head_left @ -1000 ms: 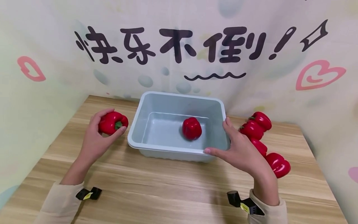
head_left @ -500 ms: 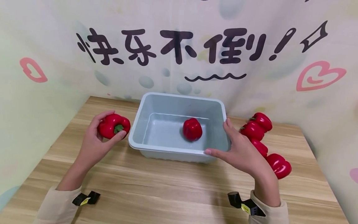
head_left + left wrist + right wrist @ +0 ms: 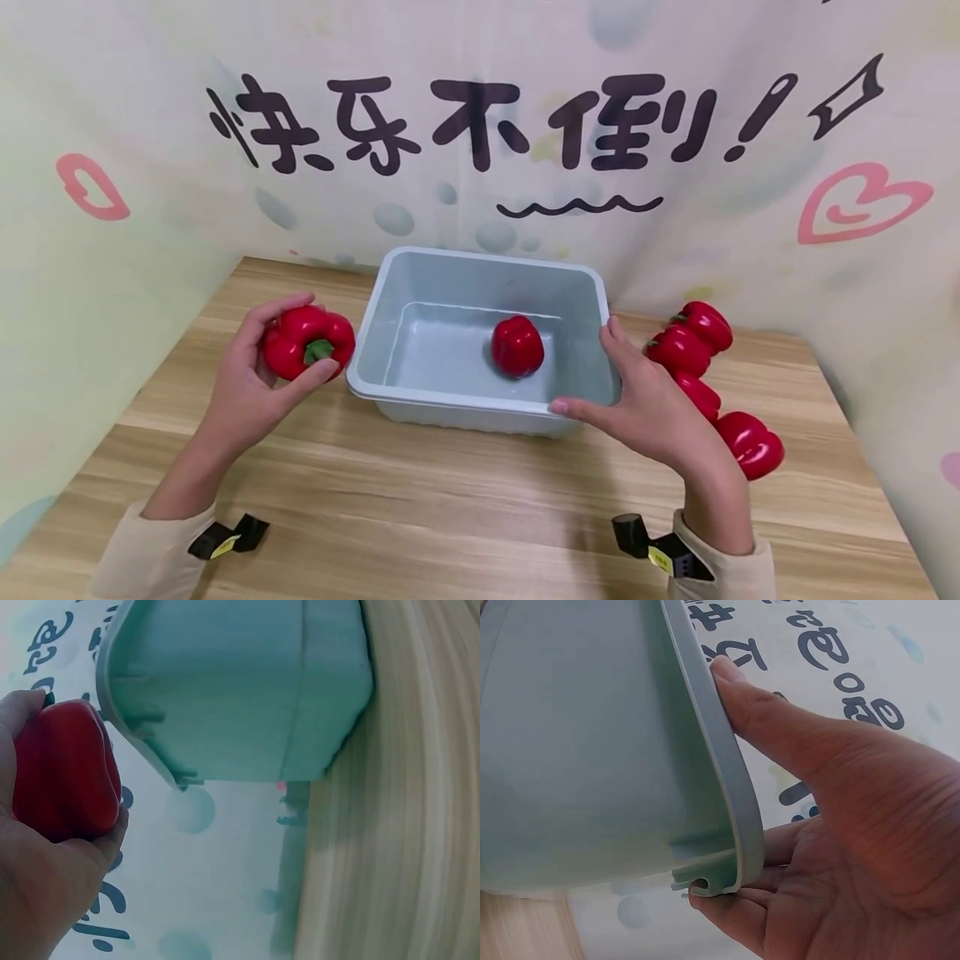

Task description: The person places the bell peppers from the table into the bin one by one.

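My left hand (image 3: 243,379) grips a glossy red bell pepper (image 3: 337,332) by its sides, just outside the left wall of a pale blue plastic tub (image 3: 465,401). The pepper's green stem points toward me, beside my thumb. In the left wrist view this bell pepper (image 3: 67,772) is up off the table, level with the tub's rim. My right hand (image 3: 652,408) holds the tub's front right corner, thumb on the front rim. Fingers of that hand (image 3: 855,832) curl under the lip in the right wrist view. Another red bell pepper (image 3: 517,346) lies inside the tub, right of middle.
Several red bell peppers (image 3: 750,444) lie in a loose row on the wooden table (image 3: 420,517), right of the tub and partly behind my right hand. A printed cloth backdrop (image 3: 465,42) hangs close behind the tub and along both sides.
My left hand has shifted slightly right with the bell pepper, bringing it nearer the tub, and turned it so more of the stem end shows. The right hand keeps its hold on the tub.
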`<state>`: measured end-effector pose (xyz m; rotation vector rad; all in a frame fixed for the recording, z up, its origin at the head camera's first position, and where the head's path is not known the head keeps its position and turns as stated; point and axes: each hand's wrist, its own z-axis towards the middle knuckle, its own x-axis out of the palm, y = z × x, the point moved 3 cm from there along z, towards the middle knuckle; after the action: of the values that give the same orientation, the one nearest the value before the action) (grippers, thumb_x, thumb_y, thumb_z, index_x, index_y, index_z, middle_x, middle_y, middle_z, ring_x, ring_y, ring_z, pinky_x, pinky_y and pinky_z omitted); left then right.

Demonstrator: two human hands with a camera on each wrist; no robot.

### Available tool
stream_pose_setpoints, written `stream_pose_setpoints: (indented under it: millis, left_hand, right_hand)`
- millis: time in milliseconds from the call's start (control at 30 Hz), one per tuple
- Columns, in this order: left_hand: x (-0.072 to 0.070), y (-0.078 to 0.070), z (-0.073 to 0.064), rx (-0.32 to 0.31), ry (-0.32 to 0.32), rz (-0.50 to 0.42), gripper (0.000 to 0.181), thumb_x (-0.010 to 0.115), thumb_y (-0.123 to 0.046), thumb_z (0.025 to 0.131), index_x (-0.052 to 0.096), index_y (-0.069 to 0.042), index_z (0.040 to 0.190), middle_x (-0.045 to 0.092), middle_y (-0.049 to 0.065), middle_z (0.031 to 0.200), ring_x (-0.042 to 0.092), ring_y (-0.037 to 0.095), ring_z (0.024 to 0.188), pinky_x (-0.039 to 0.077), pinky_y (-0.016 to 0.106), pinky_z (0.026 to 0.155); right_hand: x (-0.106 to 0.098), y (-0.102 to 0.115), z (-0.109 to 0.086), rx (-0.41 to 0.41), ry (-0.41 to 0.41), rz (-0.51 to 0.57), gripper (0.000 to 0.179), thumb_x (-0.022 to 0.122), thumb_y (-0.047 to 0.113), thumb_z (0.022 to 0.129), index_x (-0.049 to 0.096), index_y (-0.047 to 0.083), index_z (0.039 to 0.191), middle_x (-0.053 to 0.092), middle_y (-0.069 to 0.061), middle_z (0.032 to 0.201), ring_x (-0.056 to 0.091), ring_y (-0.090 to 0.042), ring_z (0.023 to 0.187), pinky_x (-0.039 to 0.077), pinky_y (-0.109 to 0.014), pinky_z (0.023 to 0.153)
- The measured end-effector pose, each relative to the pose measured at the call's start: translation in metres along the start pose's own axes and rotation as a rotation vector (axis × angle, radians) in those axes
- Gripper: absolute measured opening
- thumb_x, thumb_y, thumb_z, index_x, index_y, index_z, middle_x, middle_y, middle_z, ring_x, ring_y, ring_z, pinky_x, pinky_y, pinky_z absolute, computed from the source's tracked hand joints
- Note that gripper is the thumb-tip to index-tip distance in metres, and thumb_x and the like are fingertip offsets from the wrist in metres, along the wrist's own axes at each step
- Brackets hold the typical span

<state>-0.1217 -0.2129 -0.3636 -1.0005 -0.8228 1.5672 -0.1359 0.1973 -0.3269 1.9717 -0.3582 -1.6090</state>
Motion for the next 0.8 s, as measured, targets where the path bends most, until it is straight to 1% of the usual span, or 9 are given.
stream_pose_setpoints:
  millis: [67, 200, 267, 400, 533, 633, 800]
  left_hand:
    - [0.002, -0.002, 0.000, 0.021, 0.002, -0.036, 0.079, 0.073, 0.022, 0.079, 0.051, -0.002, 0.151, 0.059, 0.011, 0.142, 0.055, 0.019, 0.131, 0.059, 0.013, 0.090]
    - [0.007, -0.004, -0.002, 0.088, 0.010, -0.108, 0.080, 0.073, 0.025, 0.075, 0.051, 0.003, 0.148, 0.060, 0.013, 0.141, 0.056, 0.021, 0.130, 0.059, 0.014, 0.090]
    - [0.010, -0.006, -0.002, 0.116, 0.018, -0.123, 0.080, 0.074, 0.026, 0.073, 0.052, 0.005, 0.147, 0.061, 0.014, 0.141, 0.057, 0.022, 0.129, 0.060, 0.015, 0.091]
    - [0.014, -0.009, -0.003, 0.127, 0.034, -0.115, 0.080, 0.075, 0.026, 0.072, 0.052, 0.006, 0.146, 0.061, 0.014, 0.142, 0.058, 0.022, 0.129, 0.060, 0.016, 0.091]
    - [0.018, -0.010, -0.004, 0.131, 0.048, -0.098, 0.078, 0.076, 0.025, 0.073, 0.052, 0.007, 0.145, 0.062, 0.009, 0.144, 0.058, 0.020, 0.130, 0.059, 0.016, 0.093]
    - [0.020, -0.012, -0.005, 0.129, 0.050, -0.062, 0.079, 0.078, 0.024, 0.073, 0.053, 0.004, 0.145, 0.061, 0.005, 0.145, 0.057, 0.020, 0.132, 0.059, 0.015, 0.093]
    - [0.023, -0.014, -0.006, 0.106, 0.063, -0.007, 0.081, 0.079, 0.022, 0.073, 0.053, 0.000, 0.147, 0.060, 0.005, 0.146, 0.056, 0.021, 0.132, 0.059, 0.015, 0.092]
  right_hand:
    - [-0.001, 0.000, 0.000, -0.004, -0.002, -0.002, 0.124, 0.083, 0.063, 0.083, 0.012, 0.013, 0.171, 0.021, -0.018, 0.177, 0.050, -0.052, 0.145, 0.062, -0.061, 0.094]
    - [-0.001, 0.000, 0.000, -0.003, -0.002, 0.001, 0.124, 0.083, 0.063, 0.083, 0.011, 0.014, 0.171, 0.021, -0.018, 0.177, 0.048, -0.052, 0.146, 0.061, -0.061, 0.095]
    - [-0.001, 0.000, 0.000, -0.001, 0.000, 0.003, 0.124, 0.083, 0.063, 0.083, 0.011, 0.014, 0.171, 0.020, -0.018, 0.177, 0.048, -0.052, 0.146, 0.062, -0.061, 0.095]
    - [-0.001, 0.001, 0.000, 0.001, 0.000, 0.008, 0.124, 0.083, 0.062, 0.083, 0.011, 0.014, 0.171, 0.020, -0.018, 0.177, 0.048, -0.052, 0.146, 0.062, -0.061, 0.095]
    - [-0.001, 0.002, 0.000, 0.002, 0.001, 0.000, 0.124, 0.083, 0.063, 0.083, 0.011, 0.013, 0.171, 0.019, -0.018, 0.177, 0.048, -0.052, 0.146, 0.061, -0.061, 0.095]
    - [-0.001, 0.002, 0.000, 0.000, -0.001, -0.004, 0.124, 0.083, 0.063, 0.083, 0.011, 0.013, 0.171, 0.020, -0.018, 0.177, 0.048, -0.053, 0.146, 0.062, -0.061, 0.094]
    - [-0.001, 0.003, 0.000, 0.003, 0.000, -0.003, 0.124, 0.083, 0.063, 0.083, 0.011, 0.013, 0.171, 0.019, -0.018, 0.177, 0.049, -0.053, 0.145, 0.062, -0.061, 0.094]
